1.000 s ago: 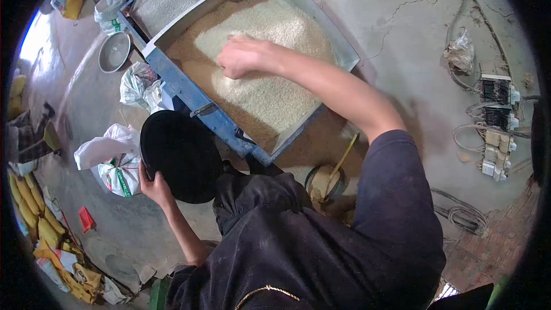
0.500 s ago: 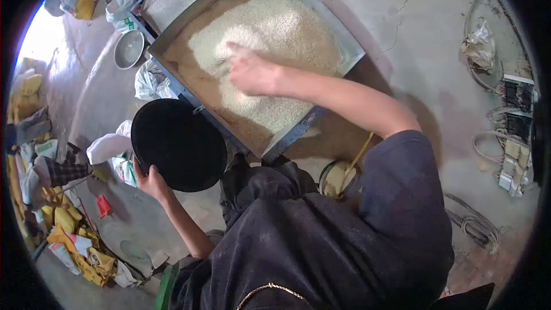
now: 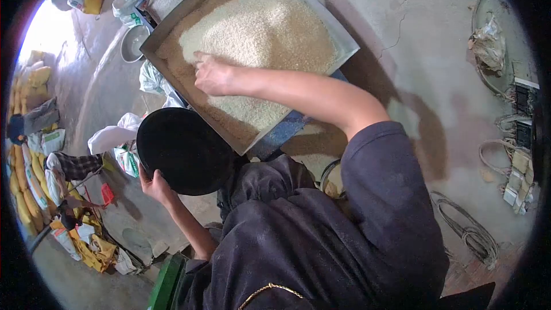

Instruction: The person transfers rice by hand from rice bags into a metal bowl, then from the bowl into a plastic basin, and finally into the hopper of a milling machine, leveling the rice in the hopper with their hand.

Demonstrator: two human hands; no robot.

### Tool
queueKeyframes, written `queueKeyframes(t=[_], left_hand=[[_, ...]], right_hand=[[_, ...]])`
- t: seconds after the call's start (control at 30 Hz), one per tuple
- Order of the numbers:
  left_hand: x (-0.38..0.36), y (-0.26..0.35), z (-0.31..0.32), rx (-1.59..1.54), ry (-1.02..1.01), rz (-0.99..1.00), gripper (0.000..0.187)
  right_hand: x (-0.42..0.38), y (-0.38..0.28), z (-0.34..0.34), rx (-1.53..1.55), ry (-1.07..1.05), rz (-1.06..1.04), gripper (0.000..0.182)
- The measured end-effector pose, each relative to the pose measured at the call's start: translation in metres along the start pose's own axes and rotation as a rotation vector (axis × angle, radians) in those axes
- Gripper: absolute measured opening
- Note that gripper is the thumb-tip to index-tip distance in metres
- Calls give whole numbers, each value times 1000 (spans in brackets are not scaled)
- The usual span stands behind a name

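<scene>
grain [image 3: 247, 34] sits heaped in a wide metal tray [image 3: 344, 47], not levelled, with a browner layer along the edges. the right hand [image 3: 211, 76] touches the slope, a finger extended, others curled; whether they pinch anything, one cannot tell. the left hand [image 3: 156, 188] grips a black pan [image 3: 183, 149], thumb and fingers clamped at its rim; no grain shows on it.

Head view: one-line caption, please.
Right hand over pale grain heaped in a metal tray; left hand gripping a round black pan.
</scene>
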State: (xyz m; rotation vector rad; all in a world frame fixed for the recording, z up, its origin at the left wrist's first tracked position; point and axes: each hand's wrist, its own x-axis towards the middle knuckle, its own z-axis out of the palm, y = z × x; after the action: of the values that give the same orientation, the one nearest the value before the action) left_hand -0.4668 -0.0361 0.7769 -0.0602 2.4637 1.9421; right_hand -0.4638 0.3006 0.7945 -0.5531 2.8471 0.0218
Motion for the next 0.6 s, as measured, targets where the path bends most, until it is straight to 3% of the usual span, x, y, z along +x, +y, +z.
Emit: queueKeyframes(t=[0.1, 0.13, 0.17, 0.3, 0.37, 0.4, 0.53, 0.6], left_hand=[[-7, -1, -9, -22, 28, 23, 60], [-10, 0, -13, -12, 43, 20, 60], [-12, -1, -19, -18, 52, 18, 60], [-17, -3, -37, -30, 103, -13, 59], [-15, 0, -37, -69, 99, 4, 59], [-14, 2, -37, -53, 96, -10, 59], [4, -6, -35, -41, 62, -43, 58], [10, 0, -26, -96, 8, -33, 59]], right_hand=[[-12, 20, 1, -211, -116, 43, 20], [-31, 24, -41, -73, -252, 48, 19], [-37, 32, -35, 88, -181, 132, 16], [-48, 63, -13, -113, -243, 186, 16], [-58, 65, 13, -85, 408, 184, 19], [-57, 54, 10, -103, 275, 109, 21], [-46, -35, 36, 55, 323, -81, 29], [-45, -45, 40, -44, 226, -132, 30]])
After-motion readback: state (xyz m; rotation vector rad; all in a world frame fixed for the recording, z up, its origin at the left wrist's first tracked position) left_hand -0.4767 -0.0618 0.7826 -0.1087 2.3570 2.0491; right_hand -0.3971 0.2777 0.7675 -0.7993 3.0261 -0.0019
